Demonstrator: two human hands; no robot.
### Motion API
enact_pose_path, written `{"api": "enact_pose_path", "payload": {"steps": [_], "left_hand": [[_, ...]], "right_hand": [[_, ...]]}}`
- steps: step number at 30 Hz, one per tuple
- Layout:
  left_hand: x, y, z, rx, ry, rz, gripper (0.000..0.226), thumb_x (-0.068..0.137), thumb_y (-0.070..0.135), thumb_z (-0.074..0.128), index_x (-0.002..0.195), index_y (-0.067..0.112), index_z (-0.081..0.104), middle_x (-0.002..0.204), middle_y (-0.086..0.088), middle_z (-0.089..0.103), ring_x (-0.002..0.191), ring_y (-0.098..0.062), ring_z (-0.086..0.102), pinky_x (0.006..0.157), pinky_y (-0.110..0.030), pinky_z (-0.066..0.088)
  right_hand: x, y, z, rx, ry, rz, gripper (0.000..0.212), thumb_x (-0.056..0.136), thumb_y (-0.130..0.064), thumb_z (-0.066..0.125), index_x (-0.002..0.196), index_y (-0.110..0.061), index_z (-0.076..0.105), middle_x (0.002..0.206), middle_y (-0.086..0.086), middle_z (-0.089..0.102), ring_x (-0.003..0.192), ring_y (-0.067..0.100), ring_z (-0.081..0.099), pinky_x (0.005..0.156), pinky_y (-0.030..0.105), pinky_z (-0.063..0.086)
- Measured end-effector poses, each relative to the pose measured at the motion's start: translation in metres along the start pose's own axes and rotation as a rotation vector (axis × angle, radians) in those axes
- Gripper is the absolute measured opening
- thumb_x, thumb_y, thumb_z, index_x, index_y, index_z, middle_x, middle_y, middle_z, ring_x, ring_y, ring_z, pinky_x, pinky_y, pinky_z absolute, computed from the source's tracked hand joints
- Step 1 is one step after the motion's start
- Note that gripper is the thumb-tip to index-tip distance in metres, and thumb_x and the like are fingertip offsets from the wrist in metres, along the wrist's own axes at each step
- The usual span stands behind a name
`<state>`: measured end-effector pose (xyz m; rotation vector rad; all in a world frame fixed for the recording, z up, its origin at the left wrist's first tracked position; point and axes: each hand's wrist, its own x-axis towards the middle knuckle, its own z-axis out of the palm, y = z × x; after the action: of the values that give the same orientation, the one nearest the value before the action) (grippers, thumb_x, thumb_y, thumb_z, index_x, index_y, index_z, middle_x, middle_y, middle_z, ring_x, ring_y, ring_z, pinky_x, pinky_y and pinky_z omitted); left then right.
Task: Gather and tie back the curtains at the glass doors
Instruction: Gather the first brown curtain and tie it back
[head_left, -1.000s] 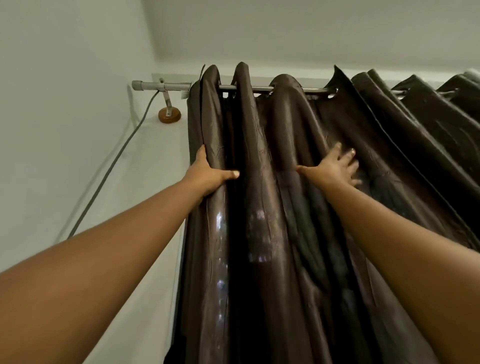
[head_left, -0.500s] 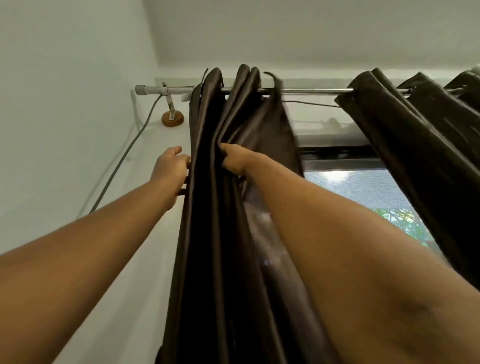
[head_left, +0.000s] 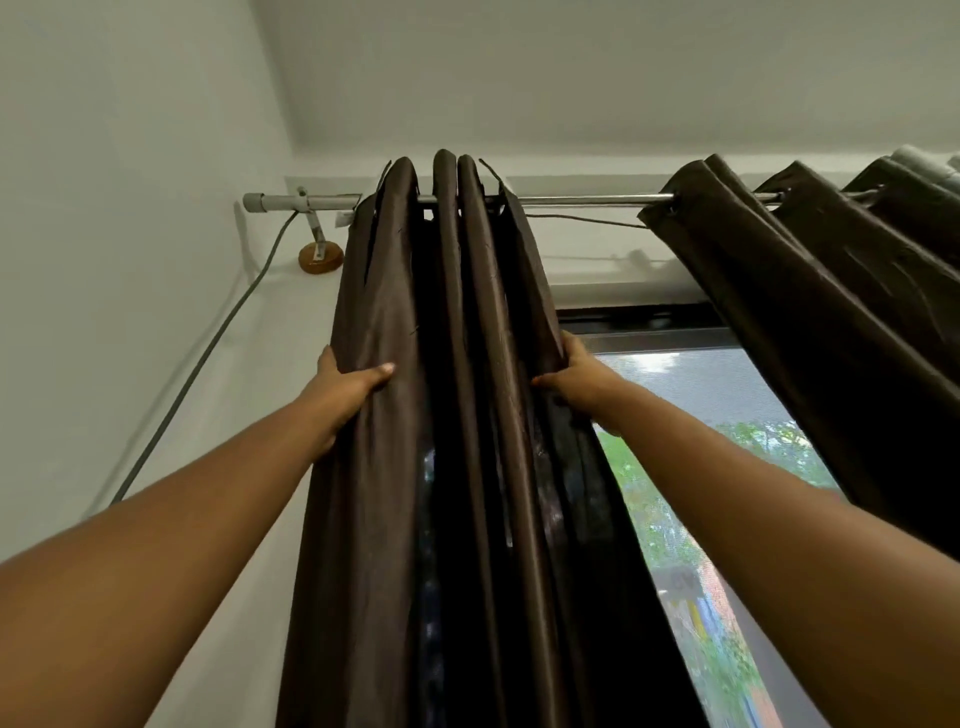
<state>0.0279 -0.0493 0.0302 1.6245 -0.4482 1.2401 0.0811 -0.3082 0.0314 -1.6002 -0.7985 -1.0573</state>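
A dark brown curtain (head_left: 467, 415) hangs bunched in tight folds at the left end of a metal rod (head_left: 582, 198). My left hand (head_left: 345, 392) grips its left edge, thumb across the front of the outer fold, fingers hidden behind. My right hand (head_left: 579, 382) grips the right edge of the same bunch, fingers curled round the outer fold. A second brown curtain (head_left: 831, 322) hangs gathered at the right of the rod, untouched. Between them the glass door (head_left: 727, 467) shows trees outside.
The rod's grey end cap and bracket with a round wooden wall mount (head_left: 320, 258) sit at the upper left. A grey cable (head_left: 208, 358) runs down the white wall from there. A thin cord (head_left: 582, 221) sags under the rod.
My right hand moved from the middle of the bunch to its right edge. My left hand came round to grip the left edge from the front. The folds now sit more evenly packed.
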Motion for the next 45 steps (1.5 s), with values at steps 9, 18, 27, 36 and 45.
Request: {"api": "enact_pose_path", "payload": {"steps": [9, 18, 27, 36, 45], "left_hand": [[-0.01, 0.048, 0.112, -0.037, -0.063, 0.283, 0.041, 0.101, 0.015, 0.041, 0.142, 0.016, 0.042, 0.114, -0.003, 0.058, 0.098, -0.019, 0.059, 0.078, -0.023, 0.052], [-0.018, 0.051, 0.154, -0.147, -0.093, 0.168, 0.029, 0.097, 0.011, 0.043, 0.119, 0.016, 0.061, 0.102, -0.011, 0.066, 0.094, -0.03, 0.064, 0.084, -0.039, 0.054], [-0.024, 0.041, 0.058, -0.242, -0.034, 0.118, 0.044, 0.096, 0.046, 0.044, 0.109, 0.013, 0.069, 0.106, -0.013, 0.07, 0.096, -0.025, 0.067, 0.09, -0.036, 0.052], [-0.019, 0.025, -0.019, -0.084, -0.032, 0.296, 0.032, 0.1, 0.027, 0.042, 0.128, 0.024, 0.059, 0.117, -0.003, 0.066, 0.101, -0.015, 0.066, 0.081, -0.024, 0.051], [-0.117, -0.029, 0.043, -0.407, -0.197, -0.014, 0.068, 0.085, 0.069, 0.045, 0.133, 0.022, 0.054, 0.124, -0.005, 0.064, 0.111, -0.018, 0.064, 0.099, -0.036, 0.048]], "right_hand": [[0.016, 0.036, -0.046, 0.13, 0.184, -0.109, 0.054, 0.08, 0.007, 0.039, 0.125, -0.019, 0.056, 0.104, 0.011, 0.065, 0.088, 0.027, 0.062, 0.073, 0.038, 0.056], [0.008, 0.038, -0.065, 0.711, -0.201, 0.036, 0.035, 0.098, -0.036, 0.042, 0.114, -0.014, 0.064, 0.08, 0.004, 0.072, 0.065, 0.017, 0.068, 0.055, 0.025, 0.055], [0.002, -0.042, 0.081, 0.495, -0.371, -0.231, 0.047, 0.096, -0.001, 0.041, 0.14, -0.017, 0.038, 0.131, 0.021, 0.053, 0.111, 0.032, 0.058, 0.1, 0.041, 0.047], [-0.015, -0.085, 0.13, 0.467, -0.405, -0.248, 0.042, 0.099, -0.007, 0.04, 0.141, -0.011, 0.04, 0.132, 0.021, 0.052, 0.112, 0.03, 0.056, 0.088, 0.029, 0.049], [-0.114, -0.01, 0.108, 0.769, -0.22, 0.044, 0.055, 0.098, -0.053, 0.027, 0.126, -0.015, 0.056, 0.115, 0.008, 0.066, 0.109, 0.022, 0.062, 0.095, 0.033, 0.05]]}}
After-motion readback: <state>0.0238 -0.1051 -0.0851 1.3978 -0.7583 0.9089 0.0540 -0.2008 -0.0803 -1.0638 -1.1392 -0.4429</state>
